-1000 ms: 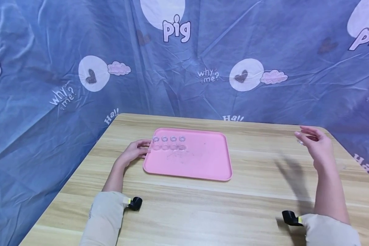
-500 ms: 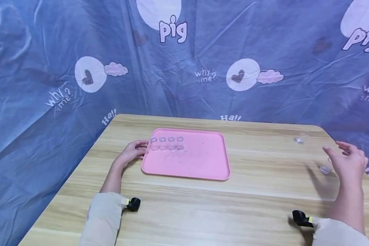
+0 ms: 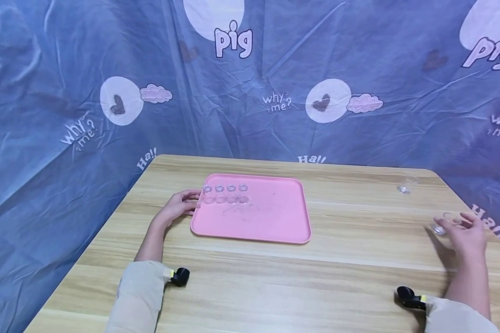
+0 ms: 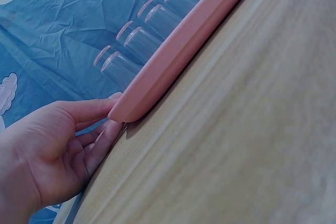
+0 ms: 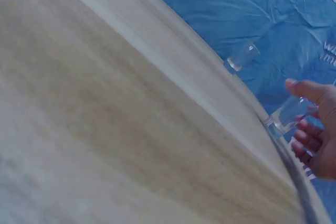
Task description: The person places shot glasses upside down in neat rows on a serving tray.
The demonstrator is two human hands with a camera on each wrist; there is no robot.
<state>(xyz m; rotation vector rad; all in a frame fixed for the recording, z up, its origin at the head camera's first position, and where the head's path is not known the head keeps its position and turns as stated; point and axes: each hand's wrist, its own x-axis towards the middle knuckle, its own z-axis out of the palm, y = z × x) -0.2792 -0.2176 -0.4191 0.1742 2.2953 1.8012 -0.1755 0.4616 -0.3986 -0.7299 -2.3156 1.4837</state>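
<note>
My left hand [image 3: 176,208] pinches the left edge of a pink tray [image 3: 275,222], with fingers above and below its rim in the left wrist view. Several small clear glasses [image 4: 125,72] stand in a row near that edge, toward the back of the tray. At the right side of the table, my right hand [image 3: 468,237] is spread around another clear glass [image 3: 438,230]. In the right wrist view the thumb is held straight on one side of this glass [image 5: 283,116], a gap showing between them, and the fingers lie close on the other side.
A second clear glass [image 3: 404,189] stands farther back at the right. The wooden table [image 3: 275,286] ends close beyond the right hand. A blue printed cloth [image 3: 233,111] hangs behind and beside it.
My right hand has left the glass at the back right, moved right and toward me, and come down around the nearer glass. The left hand stays on the tray edge.
</note>
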